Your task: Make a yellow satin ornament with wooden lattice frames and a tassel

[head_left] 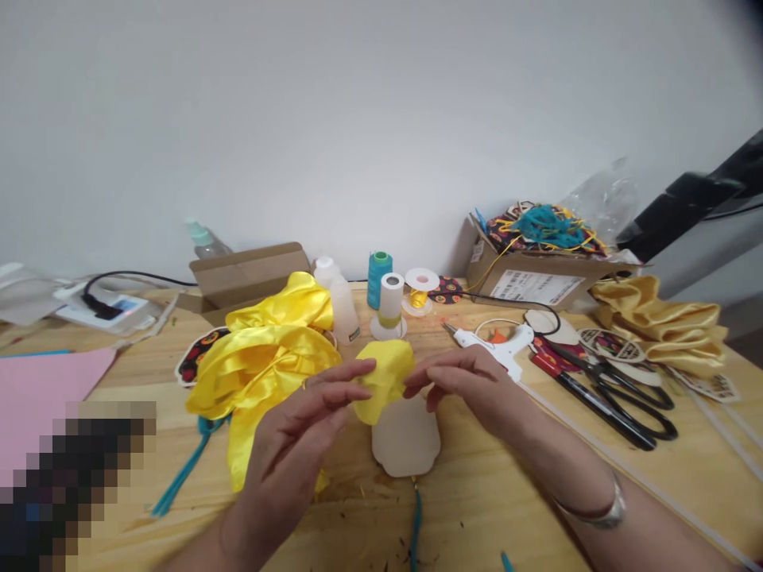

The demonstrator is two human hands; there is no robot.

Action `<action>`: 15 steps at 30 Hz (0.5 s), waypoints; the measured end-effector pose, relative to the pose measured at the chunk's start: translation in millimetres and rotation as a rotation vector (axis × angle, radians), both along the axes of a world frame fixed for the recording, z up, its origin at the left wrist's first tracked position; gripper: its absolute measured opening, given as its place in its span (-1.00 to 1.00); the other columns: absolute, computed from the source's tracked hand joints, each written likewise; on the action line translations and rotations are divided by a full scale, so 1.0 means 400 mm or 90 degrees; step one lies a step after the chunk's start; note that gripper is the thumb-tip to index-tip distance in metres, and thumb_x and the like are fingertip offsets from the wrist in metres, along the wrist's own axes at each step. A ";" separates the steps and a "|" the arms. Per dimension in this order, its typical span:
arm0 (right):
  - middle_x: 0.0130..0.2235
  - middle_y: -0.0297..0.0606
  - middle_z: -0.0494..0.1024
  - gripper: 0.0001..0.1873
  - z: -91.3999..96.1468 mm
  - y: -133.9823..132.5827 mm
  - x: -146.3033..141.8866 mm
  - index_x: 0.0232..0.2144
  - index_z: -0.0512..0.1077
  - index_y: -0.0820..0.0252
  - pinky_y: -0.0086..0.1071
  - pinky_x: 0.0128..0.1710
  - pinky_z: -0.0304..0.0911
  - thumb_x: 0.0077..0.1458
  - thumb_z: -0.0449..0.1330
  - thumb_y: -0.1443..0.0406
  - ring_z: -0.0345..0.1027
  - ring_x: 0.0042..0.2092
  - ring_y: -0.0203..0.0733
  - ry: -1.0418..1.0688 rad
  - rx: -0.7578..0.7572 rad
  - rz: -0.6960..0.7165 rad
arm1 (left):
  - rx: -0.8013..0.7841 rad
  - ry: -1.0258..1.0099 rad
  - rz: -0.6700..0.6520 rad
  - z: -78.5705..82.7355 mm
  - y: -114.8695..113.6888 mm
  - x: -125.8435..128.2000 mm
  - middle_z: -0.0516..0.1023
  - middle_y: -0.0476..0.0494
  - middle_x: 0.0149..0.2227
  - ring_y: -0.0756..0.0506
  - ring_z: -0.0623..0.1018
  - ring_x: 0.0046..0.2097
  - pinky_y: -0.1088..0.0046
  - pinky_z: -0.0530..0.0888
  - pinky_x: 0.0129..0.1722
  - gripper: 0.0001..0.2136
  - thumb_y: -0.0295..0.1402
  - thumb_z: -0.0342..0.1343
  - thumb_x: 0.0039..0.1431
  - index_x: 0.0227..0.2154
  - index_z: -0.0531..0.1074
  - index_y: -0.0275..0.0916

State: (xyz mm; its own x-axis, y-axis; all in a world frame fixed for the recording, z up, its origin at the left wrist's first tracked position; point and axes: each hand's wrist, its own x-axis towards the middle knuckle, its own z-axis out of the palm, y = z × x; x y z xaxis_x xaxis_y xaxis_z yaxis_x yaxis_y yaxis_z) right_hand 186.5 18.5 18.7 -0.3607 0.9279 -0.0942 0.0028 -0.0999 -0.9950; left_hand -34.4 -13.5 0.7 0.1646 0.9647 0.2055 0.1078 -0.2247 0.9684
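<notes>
My left hand [298,437] and my right hand [465,385] both pinch a small folded piece of yellow satin ribbon [385,373], held above the wooden table [477,492]. Each hand's fingers are closed on one side of the piece. Under it lies a pale, flat, shaped cutout [406,441]. A big bunch of yellow satin ribbon [262,361] lies just left of my left hand. A white glue gun [497,345] rests right behind my right hand.
Black-handled scissors [620,393] lie at the right, near a gold fabric bundle [661,322]. A cardboard box [536,274] with threads stands behind. Thread spools [385,294] and small bottles [342,306] stand mid-back. Pink paper [41,389] lies at the left.
</notes>
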 end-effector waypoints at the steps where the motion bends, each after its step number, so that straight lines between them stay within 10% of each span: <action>1: -0.41 -0.15 0.58 -0.72 -0.002 0.001 -0.003 -0.43 0.56 0.27 -0.41 -0.45 0.31 0.03 0.18 0.16 0.42 -0.40 -0.25 0.036 -0.030 -0.003 | 0.008 0.004 -0.008 0.002 -0.002 0.000 0.49 0.01 0.04 -0.07 0.41 0.10 0.43 0.36 0.07 -0.81 -0.38 0.01 0.21 -0.28 0.53 -0.05; 10: -0.54 -0.37 0.48 -0.71 -0.002 0.006 -0.026 -0.41 0.48 0.31 -0.55 -0.61 0.07 -0.23 0.38 0.26 0.24 -0.57 -0.46 0.100 -0.117 -0.067 | -0.015 0.010 0.047 0.001 0.006 0.035 0.60 0.02 -0.14 -0.04 0.54 -0.08 0.54 0.47 -0.09 -0.91 -0.41 0.21 0.04 -0.40 0.57 -0.07; 15: -0.59 -0.40 0.45 -0.79 0.004 0.003 -0.025 -0.56 0.45 0.28 -0.51 -0.55 0.12 -0.24 0.37 0.26 0.21 -0.57 -0.45 0.081 -0.118 -0.095 | -0.251 -0.202 0.022 0.003 0.025 0.043 0.53 -0.05 0.01 -0.08 0.55 -0.07 0.45 0.49 -0.09 -0.66 -0.36 0.26 0.00 -0.11 0.47 -0.07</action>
State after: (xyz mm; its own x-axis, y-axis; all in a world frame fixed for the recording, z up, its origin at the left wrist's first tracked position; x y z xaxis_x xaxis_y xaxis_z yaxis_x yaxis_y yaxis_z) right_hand 176.5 19.7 20.3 -0.2411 0.9429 -0.2298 -0.1503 -0.2702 -0.9510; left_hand -17.3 -3.7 1.8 0.1191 0.9829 -0.1406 -0.2051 0.1629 0.9651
